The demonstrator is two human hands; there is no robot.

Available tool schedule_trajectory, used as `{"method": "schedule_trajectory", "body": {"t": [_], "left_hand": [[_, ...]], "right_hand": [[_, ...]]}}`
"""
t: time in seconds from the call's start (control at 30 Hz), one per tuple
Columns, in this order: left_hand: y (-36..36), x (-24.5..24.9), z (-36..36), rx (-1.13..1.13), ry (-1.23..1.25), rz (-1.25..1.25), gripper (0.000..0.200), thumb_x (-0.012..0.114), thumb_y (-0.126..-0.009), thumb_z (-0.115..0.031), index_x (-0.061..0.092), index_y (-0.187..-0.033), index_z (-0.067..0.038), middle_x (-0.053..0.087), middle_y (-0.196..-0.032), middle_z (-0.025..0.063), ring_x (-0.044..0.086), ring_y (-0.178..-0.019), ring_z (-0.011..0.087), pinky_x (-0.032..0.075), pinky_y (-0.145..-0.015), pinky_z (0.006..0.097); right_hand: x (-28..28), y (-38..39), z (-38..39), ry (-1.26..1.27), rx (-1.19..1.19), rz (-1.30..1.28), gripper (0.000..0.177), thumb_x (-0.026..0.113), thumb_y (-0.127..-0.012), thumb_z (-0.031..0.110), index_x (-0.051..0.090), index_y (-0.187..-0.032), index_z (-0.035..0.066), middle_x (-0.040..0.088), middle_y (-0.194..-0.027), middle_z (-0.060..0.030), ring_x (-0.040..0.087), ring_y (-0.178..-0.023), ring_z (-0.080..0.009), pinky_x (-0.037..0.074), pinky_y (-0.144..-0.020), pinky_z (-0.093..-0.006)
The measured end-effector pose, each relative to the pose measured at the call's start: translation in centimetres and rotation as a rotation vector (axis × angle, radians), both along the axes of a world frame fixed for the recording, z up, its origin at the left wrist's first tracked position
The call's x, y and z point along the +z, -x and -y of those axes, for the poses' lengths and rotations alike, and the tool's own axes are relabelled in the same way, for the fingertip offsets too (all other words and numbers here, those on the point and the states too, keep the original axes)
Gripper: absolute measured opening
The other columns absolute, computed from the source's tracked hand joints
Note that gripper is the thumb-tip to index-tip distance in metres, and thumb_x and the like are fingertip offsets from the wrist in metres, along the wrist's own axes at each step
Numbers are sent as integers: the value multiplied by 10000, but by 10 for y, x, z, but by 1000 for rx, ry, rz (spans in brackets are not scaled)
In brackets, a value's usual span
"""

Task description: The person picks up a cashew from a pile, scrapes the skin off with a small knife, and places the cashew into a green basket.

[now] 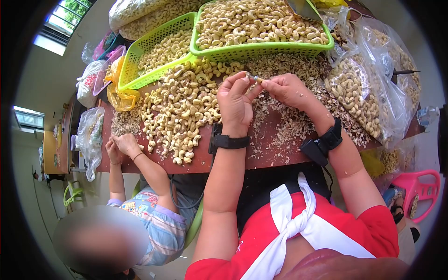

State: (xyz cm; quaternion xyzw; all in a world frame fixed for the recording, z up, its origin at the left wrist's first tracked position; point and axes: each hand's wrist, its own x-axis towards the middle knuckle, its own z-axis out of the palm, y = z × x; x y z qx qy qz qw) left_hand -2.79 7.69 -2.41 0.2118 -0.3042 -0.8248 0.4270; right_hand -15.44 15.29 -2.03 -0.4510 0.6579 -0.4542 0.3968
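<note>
At one o'clock in the view, the left hand (235, 100) and right hand (288, 90) each had a fingertip grip on a small pale piece (256, 79), nut or tool too small to tell, above the brown flakes (284, 129) on the desk (267, 161), probably to steady it from both ends. Its long axis ran roughly from ten to four o'clock, leading end unclear; loose cashews (182, 112) lay at its eight o'clock, presumably heaped within reach.

The left grip (237, 106) and right grip (289, 91) pinch close together, forearms (224, 179) stretched forward.
</note>
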Motion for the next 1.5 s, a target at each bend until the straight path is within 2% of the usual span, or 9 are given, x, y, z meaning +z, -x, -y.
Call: {"method": "schedule_trajectory", "body": {"t": [0.13, 0.23, 0.63, 0.77, 0.87, 1.07, 1.13, 1.5], "left_hand": [[1, -2, 1, -45, -104, -96, 164, 514, -709, 30, 491, -871, 24, 546, -803, 107, 560, -732, 204, 518, -684, 348], [2, -4, 2, -41, -128, -56, 150, 513, -717, 29, 490, -865, 24, 545, -794, 101, 561, -730, 201, 522, -673, 341], [3, -1, 0, 66, 30, 54, 134, 503, -716, 33, 487, -843, -5, 528, -771, 77, 552, -709, 182, 526, -622, 346], [3, -3, 0, 39, 19, 40, 133, 486, -707, 36, 482, -833, -6, 523, -762, 81, 552, -710, 195, 524, -633, 344], [4, -2, 0, -6, -72, -31, 126, 473, -705, 35, 478, -826, 0, 521, -759, 89, 554, -714, 207, 523, -642, 345], [5, 0, -1, 2, -74, 2, 187, 500, -727, 26, 464, -911, 23, 504, -805, 91, 541, -741, 193, 518, -645, 346], [4, -1, 0, 16, -71, 2, 170, 505, -732, 31, 485, -901, 34, 547, -787, 106, 564, -706, 188, 528, -658, 345], [3, -3, 4, -32, -104, 28, 159, 500, -706, 4, 482, -859, 46, 529, -727, 103, 548, -648, 176, 524, -640, 326]], "right_hand": [[-5, 3, 3, -41, -34, 55, 400, 491, -803, 345, 490, -527, 55, 409, -459, 40, 359, -418, -46, 291, -392, -208], [-3, 4, 2, -50, -7, 75, 398, 488, -805, 340, 494, -528, 55, 411, -458, 41, 361, -418, -47, 290, -392, -206], [-2, 0, 0, -31, 2, -37, 391, 488, -806, 330, 491, -529, 55, 403, -464, 46, 348, -423, -44, 283, -391, -207], [-2, 1, 1, -46, 12, -50, 391, 493, -802, 332, 497, -527, 54, 411, -459, 40, 355, -418, -45, 284, -388, -207], [-5, 2, 2, -2, -71, -25, 394, 498, -799, 337, 503, -526, 53, 417, -449, 35, 361, -409, -49, 286, -383, -208], [-2, 3, 2, -51, -9, 46, 392, 496, -800, 336, 504, -526, 55, 420, -452, 35, 370, -417, -52, 296, -392, -211], [-1, 1, 1, -41, -11, -9, 392, 496, -801, 332, 501, -526, 53, 420, -458, 34, 369, -422, -52, 298, -397, -211], [3, 1, 0, -56, -17, -32, 392, 501, -798, 333, 506, -533, 45, 423, -468, 33, 374, -431, -53, 307, -403, -213]]}}
